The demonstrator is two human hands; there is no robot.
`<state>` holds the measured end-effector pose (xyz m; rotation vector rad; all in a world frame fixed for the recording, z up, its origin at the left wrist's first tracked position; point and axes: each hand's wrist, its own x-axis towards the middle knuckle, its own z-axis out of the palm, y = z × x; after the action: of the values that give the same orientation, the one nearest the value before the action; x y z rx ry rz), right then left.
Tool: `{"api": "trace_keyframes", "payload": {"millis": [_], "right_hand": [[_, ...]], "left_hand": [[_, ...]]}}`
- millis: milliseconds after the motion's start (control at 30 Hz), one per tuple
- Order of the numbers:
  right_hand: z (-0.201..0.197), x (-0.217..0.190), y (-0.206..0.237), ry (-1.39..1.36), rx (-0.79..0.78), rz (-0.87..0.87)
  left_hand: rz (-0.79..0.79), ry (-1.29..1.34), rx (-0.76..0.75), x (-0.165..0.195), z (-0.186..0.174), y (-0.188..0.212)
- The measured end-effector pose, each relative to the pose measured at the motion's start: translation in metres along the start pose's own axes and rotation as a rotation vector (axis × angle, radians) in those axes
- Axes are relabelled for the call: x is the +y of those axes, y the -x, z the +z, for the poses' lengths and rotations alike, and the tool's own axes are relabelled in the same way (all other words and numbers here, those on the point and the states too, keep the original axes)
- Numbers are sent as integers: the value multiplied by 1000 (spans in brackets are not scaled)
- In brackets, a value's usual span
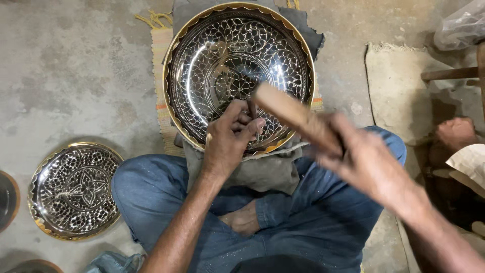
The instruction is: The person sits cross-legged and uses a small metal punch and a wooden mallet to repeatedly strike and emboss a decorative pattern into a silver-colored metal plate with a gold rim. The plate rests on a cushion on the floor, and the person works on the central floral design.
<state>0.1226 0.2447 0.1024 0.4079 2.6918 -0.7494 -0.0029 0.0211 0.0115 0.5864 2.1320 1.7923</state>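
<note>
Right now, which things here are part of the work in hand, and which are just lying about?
In use:
- large engraved metal tray
- thin tool pinched in the left hand fingers, tip on the tray
- wooden mallet in the right hand, blurred
- grey cloth under the tray

Lying about:
- smaller engraved plate
- plastic bag
- striped mat

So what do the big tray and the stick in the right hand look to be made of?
Big tray: likely metal, mirror-bright silvery face with dark engraved floral pattern and a brass-coloured scalloped rim. Stick in the right hand: pale tan and matte, probably wood, though blurred.
</note>
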Motion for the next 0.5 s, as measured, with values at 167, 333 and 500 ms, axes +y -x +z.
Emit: {"api": "trace_keyframes", "payload": {"millis": [167, 333, 500], "right_hand": [[-34, -14, -24, 339, 233, -282], [-40, -20, -28, 598, 316, -336], [-42, -21, -34, 614, 329, -266]], "left_hand": [[93, -114, -17, 2, -5, -4], [135, -108, -4, 3, -5, -4], [171, -78, -8, -4, -3, -4]]}}
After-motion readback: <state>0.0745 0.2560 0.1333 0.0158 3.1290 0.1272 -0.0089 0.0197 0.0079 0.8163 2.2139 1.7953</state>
